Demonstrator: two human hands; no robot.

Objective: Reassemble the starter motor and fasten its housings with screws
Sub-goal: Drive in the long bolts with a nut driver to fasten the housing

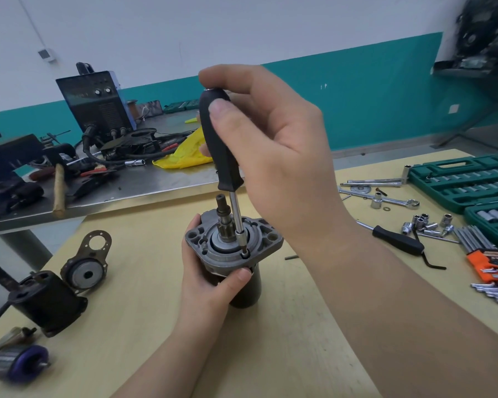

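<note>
Pale wood bench (144,326) carries the work. Near left: a blurred armature with a purple end (18,366); just beyond it a dark motor housing (48,304) and a rusty end cover (88,261), lying apart from the assembly.

Centre: starter motor (233,254) stands upright on the bench, pinion shaft pointing up, grey flanged housing on top of the black body. Left hand (207,282) is wrapped round the body just under the flange, thumb pressed on the near rim. Right hand (273,156) grips the black handle of a screwdriver (220,145), fingers curled round it, index fingertip on the cap. Shaft runs almost vertically down beside the pinion; its bit sits in a screw (244,255) at the near edge of the flange.

Right: a black-handled driver (397,239), loose sockets (426,224), an orange hex-key holder (489,261), a wrench (397,200) and green socket cases (466,182).

Far left: a steel bench (156,179) with a yellow bag (184,156), a hammer (58,191) and a welding unit (95,101). Teal-and-white wall (357,81) behind.
</note>
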